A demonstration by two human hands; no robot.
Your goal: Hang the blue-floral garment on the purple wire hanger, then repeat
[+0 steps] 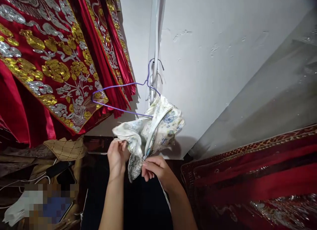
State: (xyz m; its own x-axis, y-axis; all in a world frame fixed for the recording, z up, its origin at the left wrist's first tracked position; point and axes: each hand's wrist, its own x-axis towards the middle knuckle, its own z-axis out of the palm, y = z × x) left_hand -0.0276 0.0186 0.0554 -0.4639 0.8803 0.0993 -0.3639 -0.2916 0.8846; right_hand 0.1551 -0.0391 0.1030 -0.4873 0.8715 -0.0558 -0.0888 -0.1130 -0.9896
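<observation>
A white garment with a blue floral print [170, 121] hangs bunched on the right arm of a purple wire hanger [119, 85]. The hanger's left arm is bare, and its hook hangs at a pale vertical strip on the wall. My left hand [117, 156] pinches the garment's left edge, its fingers partly behind the cloth. At the lower front, my right hand [156, 169] closes thumb and fingers on the gathered fabric. Between my hands a lacy, patterned fold [135, 169] droops down.
Red cloth with gold and silver embroidery [54, 68] hangs at the upper left. A white wall [198, 58] is behind the hanger. Dark red embroidered fabric [247, 170] fills the lower right. White cables [29, 181] and a tan quilted cloth [66, 149] lie at the lower left.
</observation>
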